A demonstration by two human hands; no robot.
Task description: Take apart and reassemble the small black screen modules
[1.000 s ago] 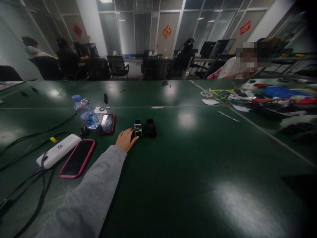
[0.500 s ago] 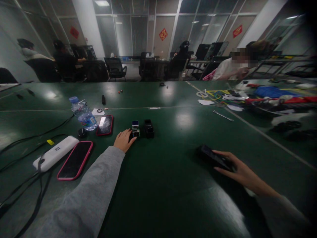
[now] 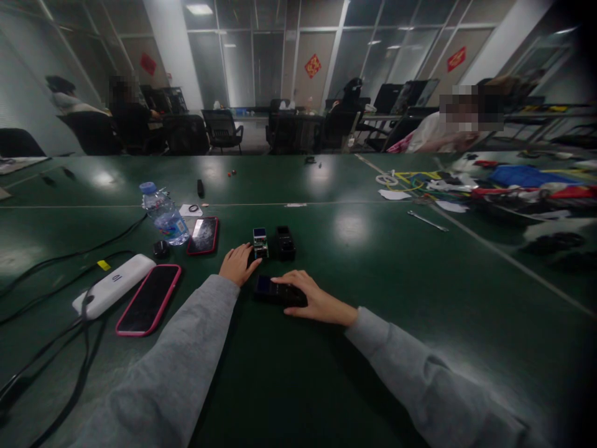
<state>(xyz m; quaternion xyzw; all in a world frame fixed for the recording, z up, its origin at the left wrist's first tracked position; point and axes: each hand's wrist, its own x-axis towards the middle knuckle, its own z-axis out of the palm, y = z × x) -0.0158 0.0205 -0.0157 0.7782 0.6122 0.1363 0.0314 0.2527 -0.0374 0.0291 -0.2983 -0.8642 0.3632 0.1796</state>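
Observation:
My left hand (image 3: 237,263) rests on the green table (image 3: 364,348), its fingers lightly curled against a small device with a bright screen (image 3: 260,241). A black box-shaped device (image 3: 284,242) stands just right of that one. My right hand (image 3: 313,297) lies closed over a flat dark device (image 3: 273,289), holding it on the table right below the two small devices. Both arms are in grey sleeves.
At the left lie a pink-cased phone (image 3: 149,298), a white power bank (image 3: 113,285) with black cables, a red-cased phone (image 3: 203,236) and a water bottle (image 3: 165,215). A wrench (image 3: 428,220) and a colourful clutter (image 3: 494,186) lie right. People sit at desks behind.
My right hand came into view from the right with the flat dark device and slid it left, up next to my left hand. My left hand has stayed put.

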